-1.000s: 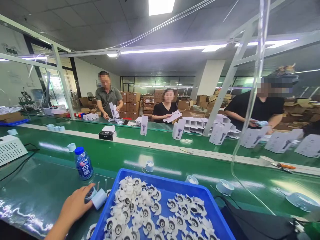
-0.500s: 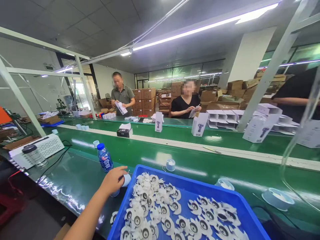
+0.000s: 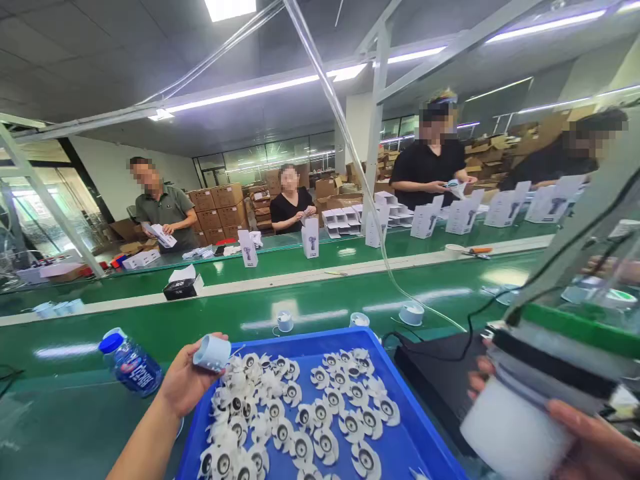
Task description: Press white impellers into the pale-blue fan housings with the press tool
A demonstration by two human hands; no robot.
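Note:
My left hand [image 3: 187, 381] is closed around a light blue plastic cylinder [image 3: 213, 353], held above the left edge of a blue tray [image 3: 415, 407]. White fan wheels [image 3: 325, 445] with dark round hubs lie in that tray, piled on its left side and more spread out in the middle. At the lower right, my right hand [image 3: 585, 427] grips a large container [image 3: 520, 413], white below, with a black band and a green rim. Motion blur smears this hand and container, so its exact kind is unclear.
A blue-capped bottle [image 3: 131, 365] stands left of my left hand. Light blue cylinders [image 3: 411, 313] sit on the green belt [image 3: 280, 293] beyond the tray. White printed boxes [image 3: 311, 239] line the far side, where several people work. A clear tube [image 3: 345, 127] hangs across the middle.
The view has turned to the right. My left hand has lifted the light blue cylinder from beside the tray. My right hand has come into view with the container.

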